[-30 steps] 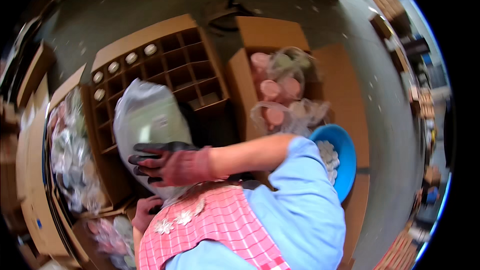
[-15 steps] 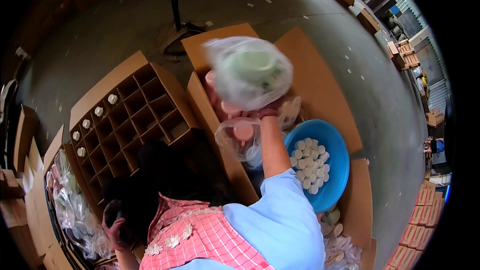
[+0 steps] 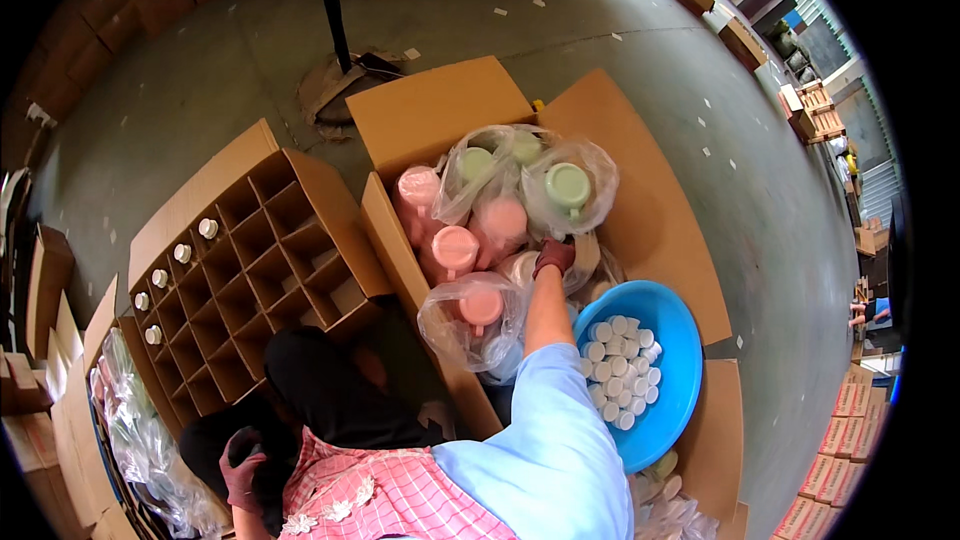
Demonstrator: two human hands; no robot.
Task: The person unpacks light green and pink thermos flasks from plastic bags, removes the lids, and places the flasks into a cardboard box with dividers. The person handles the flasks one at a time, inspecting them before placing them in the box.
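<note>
My right hand (image 3: pixel 555 256), in a dark red glove, reaches into an open cardboard box (image 3: pixel 440 105). Its fingers are curled down among clear plastic bags, and what they grip is hidden. Around it lie bagged containers with lids: pink ones, such as the pink-lidded container (image 3: pixel 455 249), and green ones. A green-lidded container (image 3: pixel 568 186) rests in its clear bag (image 3: pixel 600 172) just beyond the hand. My left hand (image 3: pixel 243 470), gloved too, hovers by my dark-trousered leg (image 3: pixel 330 380). Its thumb and fingers stand apart, with nothing visible in them.
On the right, a blue basin (image 3: pixel 685 370) of small white caps (image 3: pixel 620 365) sits over the box. To the left stands a divided carton (image 3: pixel 265 250) with several white-capped bottles (image 3: pixel 182 253) along its far-left side. Bagged goods (image 3: pixel 140 430) fill a box at lower left.
The bag with green-lidded containers has come down from above the box and now lies in its far part. My right hand has shifted slightly right. The left hand stays by my leg.
</note>
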